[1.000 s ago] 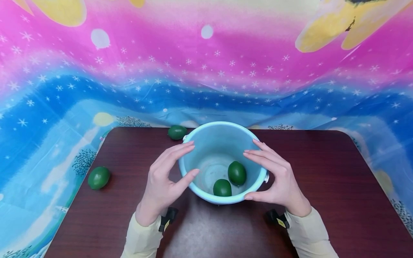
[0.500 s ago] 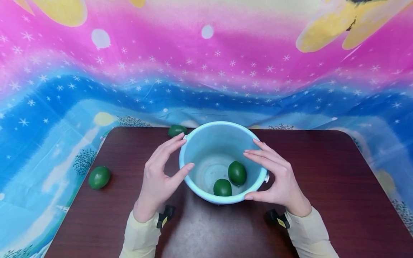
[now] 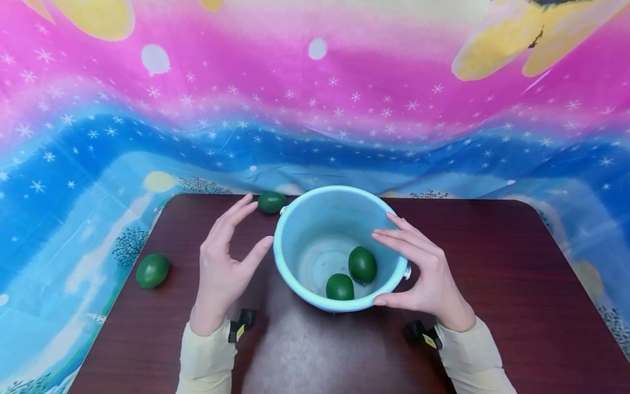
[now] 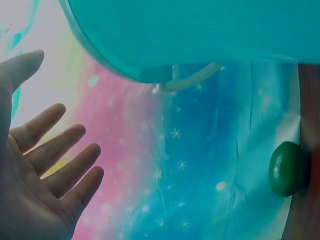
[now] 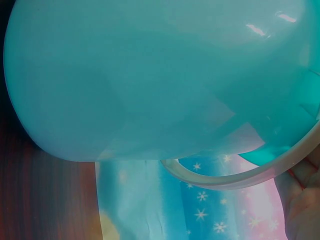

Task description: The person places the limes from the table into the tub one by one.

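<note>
A light-blue bucket (image 3: 277,249) stands upright on the table. Two green limes lie on its floor: one lime (image 3: 362,265) to the right, another lime (image 3: 339,287) nearer the front wall. My right hand (image 3: 418,268) holds the bucket's right rim, fingers over the edge and thumb at the front; in the right wrist view my fingers (image 5: 302,200) show behind the pale handle (image 5: 215,182). Left of the bucket, my left hand (image 3: 223,262) is spread and holds nothing. Its fingertips are close to a lime (image 3: 272,202) at the table's back edge, also visible as a lime (image 4: 286,169) in the left wrist view.
One more lime (image 3: 152,271) lies near the left edge of the dark red-brown table (image 3: 492,273). A colourful cloth (image 3: 315,120) with snowflakes hangs behind and around the table.
My left hand has drawn away leftward from the bucket's rim to beside it. My right hand, the bucket and the limes stay where they were.
</note>
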`<move>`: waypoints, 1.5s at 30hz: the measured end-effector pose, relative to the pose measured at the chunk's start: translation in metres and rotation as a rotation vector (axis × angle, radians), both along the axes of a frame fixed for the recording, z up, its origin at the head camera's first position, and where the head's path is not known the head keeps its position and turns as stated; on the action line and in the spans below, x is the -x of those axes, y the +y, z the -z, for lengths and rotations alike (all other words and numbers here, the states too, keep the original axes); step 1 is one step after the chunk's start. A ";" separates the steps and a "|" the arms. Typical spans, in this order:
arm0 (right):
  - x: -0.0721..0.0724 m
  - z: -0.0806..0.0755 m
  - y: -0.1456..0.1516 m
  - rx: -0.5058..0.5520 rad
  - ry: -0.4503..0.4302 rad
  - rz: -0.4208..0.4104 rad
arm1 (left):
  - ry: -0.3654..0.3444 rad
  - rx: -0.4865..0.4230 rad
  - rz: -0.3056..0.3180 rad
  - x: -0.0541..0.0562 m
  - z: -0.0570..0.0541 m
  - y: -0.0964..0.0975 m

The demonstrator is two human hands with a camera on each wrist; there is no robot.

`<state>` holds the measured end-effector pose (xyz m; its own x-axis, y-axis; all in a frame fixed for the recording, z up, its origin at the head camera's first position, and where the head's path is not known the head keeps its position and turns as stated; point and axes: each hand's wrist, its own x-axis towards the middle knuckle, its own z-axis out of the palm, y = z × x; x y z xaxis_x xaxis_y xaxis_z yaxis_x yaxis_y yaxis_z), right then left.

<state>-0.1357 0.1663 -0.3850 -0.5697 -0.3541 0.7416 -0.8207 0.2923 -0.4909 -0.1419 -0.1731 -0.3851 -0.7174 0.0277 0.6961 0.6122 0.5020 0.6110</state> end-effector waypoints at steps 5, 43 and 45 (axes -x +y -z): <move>0.000 0.000 0.000 0.004 0.003 -0.002 | -0.015 -0.018 -0.046 -0.004 -0.008 -0.002; 0.000 0.000 0.000 0.000 -0.015 -0.007 | -0.081 -0.006 -0.337 0.003 0.008 -0.076; 0.000 0.000 0.000 0.000 -0.016 -0.009 | -0.100 0.002 -0.345 0.002 0.009 -0.078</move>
<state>-0.1361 0.1661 -0.3854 -0.5780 -0.3592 0.7327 -0.8156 0.2847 -0.5038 -0.1443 -0.2507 -0.3941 -0.7492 -0.2272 0.6222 0.3435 0.6699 0.6582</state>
